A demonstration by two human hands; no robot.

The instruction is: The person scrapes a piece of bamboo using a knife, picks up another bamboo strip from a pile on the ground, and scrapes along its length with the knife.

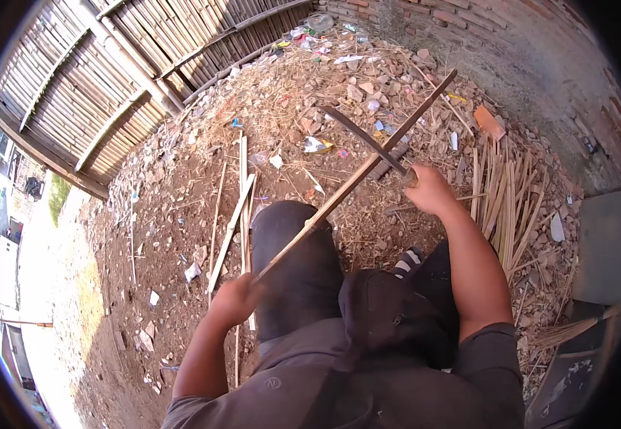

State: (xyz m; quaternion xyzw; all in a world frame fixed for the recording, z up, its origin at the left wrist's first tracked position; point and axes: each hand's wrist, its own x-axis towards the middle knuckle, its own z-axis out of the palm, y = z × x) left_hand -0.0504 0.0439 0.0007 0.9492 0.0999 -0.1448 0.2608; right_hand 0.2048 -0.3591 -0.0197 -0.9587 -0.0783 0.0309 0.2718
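My left hand (235, 300), slightly blurred, is closed around the near end of a long bamboo strip (346, 187). The strip slants up and to the right past my knee, its far part darker than its near part. In my right hand (431, 191) is the handle of a machete (362, 134) with a dark blade pointing up and to the left. Blade and strip cross just beyond my right hand; whether they touch I cannot tell. Split bamboo pieces (233, 232) lie on the ground beside my left leg.
A pile of thin bamboo strips (505, 204) lies to the right. Rubble, litter and a broken brick (489, 123) cover the ground ahead. A bamboo fence (89, 86) stands at the upper left, a brick wall (511, 64) at the upper right. A grey panel (600, 247) is at far right.
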